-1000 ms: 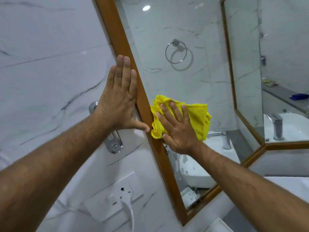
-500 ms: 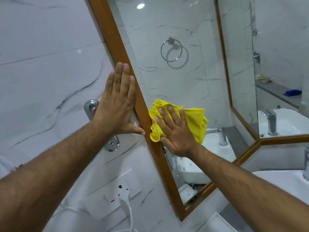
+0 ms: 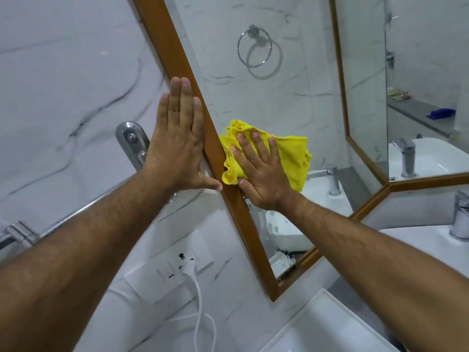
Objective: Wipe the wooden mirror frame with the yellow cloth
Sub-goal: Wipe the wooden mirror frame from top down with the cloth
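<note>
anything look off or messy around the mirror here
Yes: the lower mirror glass just below the right hand shows whitish smears and splashes. The yellow cloth sits mostly on glass, only its edge touching the wooden frame.

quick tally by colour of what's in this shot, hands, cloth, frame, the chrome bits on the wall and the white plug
Yellow: 1, the cloth
Wood brown: 1, the mirror frame
Chrome: 3, the wall fitting, the rail, the tap
White: 1, the plug in the socket plate
Bare hands: 2, left hand, right hand
Total: 8
</note>
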Action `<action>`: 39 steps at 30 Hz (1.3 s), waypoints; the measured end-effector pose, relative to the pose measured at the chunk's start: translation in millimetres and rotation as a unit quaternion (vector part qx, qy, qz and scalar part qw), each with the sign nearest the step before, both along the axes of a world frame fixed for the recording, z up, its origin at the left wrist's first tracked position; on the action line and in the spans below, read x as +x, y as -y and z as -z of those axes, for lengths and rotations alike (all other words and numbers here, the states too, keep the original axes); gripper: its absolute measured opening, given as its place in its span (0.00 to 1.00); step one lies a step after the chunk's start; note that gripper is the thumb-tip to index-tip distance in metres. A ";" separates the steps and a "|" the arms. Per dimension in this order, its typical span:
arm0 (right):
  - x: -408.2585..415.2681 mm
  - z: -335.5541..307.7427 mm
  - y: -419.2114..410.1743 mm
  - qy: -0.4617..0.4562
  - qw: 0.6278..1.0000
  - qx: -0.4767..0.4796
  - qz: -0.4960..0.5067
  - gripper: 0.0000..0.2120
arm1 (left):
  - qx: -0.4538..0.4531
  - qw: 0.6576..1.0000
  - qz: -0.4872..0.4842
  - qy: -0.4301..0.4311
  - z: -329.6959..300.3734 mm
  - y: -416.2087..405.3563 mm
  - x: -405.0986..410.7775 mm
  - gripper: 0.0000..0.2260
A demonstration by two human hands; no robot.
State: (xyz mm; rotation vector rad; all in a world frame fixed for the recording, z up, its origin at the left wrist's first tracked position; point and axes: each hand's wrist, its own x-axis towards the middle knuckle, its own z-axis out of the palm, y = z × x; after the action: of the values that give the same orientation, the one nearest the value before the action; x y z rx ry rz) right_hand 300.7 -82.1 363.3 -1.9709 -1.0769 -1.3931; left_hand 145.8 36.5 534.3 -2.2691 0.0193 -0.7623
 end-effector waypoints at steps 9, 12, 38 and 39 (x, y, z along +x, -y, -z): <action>-5.3 81.0 -3.1 -0.033 0.999 0.018 -0.005 0.32 | -0.023 0.999 0.032 0.003 40.2 -3.6 3.6 0.68; -10.2 111.0 -0.6 -0.056 0.998 0.009 -0.003 0.32 | -0.040 0.998 0.046 0.004 60.2 -3.6 4.3 0.66; -5.0 113.9 10.4 -0.030 0.999 -0.033 -0.009 0.29 | 0.039 0.985 0.160 0.053 127.5 -43.8 31.9 0.55; -3.8 112.2 9.0 -0.025 0.999 -0.021 -0.011 0.29 | 0.034 0.985 0.159 0.062 130.8 -41.8 31.5 0.53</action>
State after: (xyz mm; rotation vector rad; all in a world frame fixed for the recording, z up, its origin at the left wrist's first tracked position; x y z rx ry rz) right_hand 296.9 -91.0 251.0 -2.0068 -1.1110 -1.3117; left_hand 177.3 78.4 403.5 -2.1752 0.3518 -1.0514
